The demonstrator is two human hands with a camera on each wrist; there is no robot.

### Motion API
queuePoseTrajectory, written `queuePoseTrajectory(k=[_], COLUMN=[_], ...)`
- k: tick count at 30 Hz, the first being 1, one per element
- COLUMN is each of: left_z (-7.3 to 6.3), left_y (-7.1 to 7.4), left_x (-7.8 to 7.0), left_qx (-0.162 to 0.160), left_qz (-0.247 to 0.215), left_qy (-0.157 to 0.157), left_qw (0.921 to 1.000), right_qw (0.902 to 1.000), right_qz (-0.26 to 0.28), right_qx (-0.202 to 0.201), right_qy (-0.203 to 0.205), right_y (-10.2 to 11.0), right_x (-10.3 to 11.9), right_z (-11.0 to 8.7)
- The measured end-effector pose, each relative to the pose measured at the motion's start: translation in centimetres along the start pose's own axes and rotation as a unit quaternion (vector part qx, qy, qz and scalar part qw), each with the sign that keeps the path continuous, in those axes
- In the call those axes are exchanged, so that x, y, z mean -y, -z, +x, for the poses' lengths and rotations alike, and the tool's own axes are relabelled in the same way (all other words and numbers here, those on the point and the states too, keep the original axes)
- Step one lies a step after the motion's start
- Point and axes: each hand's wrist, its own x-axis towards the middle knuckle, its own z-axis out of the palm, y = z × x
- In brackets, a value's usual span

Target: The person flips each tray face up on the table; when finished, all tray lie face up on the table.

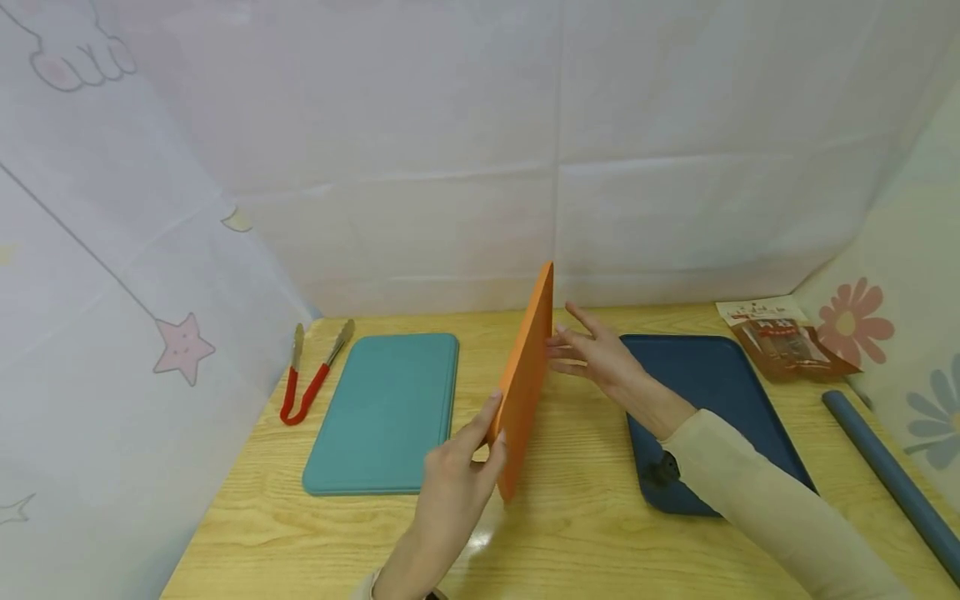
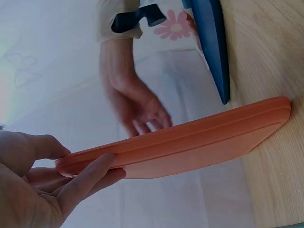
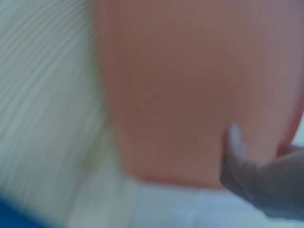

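Observation:
An orange tray (image 1: 527, 379) stands on edge above the middle of the wooden table, its thin side toward me. My left hand (image 1: 459, 475) grips its near upper corner; in the left wrist view the thumb is on one side and the fingers (image 2: 90, 178) are on the other. Beside the tray's right face is my right hand (image 1: 600, 350), fingers spread and fairly straight. Its fingertips are close to that face, but whether they touch it I cannot tell. The right wrist view is blurred, showing the tray's broad face (image 3: 190, 95) and part of the right hand (image 3: 266, 175).
A teal tray (image 1: 382, 417) lies left of the orange one, with red-handled tongs (image 1: 307, 383) beyond it. To the right are a dark blue tray (image 1: 697, 375), a packaged snack bag (image 1: 787, 342) and a grey-blue roll (image 1: 892, 479). Cloth walls (image 1: 420, 225) border the table.

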Motion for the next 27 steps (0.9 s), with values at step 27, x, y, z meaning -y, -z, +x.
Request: queuePoseTrajectory(k=[27], left_z=[-0.9], left_y=[3.6], left_x=[3.6], left_qx=[0.003], left_qz=[-0.266], left_qy=[0.393], left_qw=[0.8803], right_qw=[0.9802], right_qz=[-0.128], right_qx=[0.071], right_qy=[-0.133], right_y=[3.5], right_x=[-7.9], right_z=[0.8])
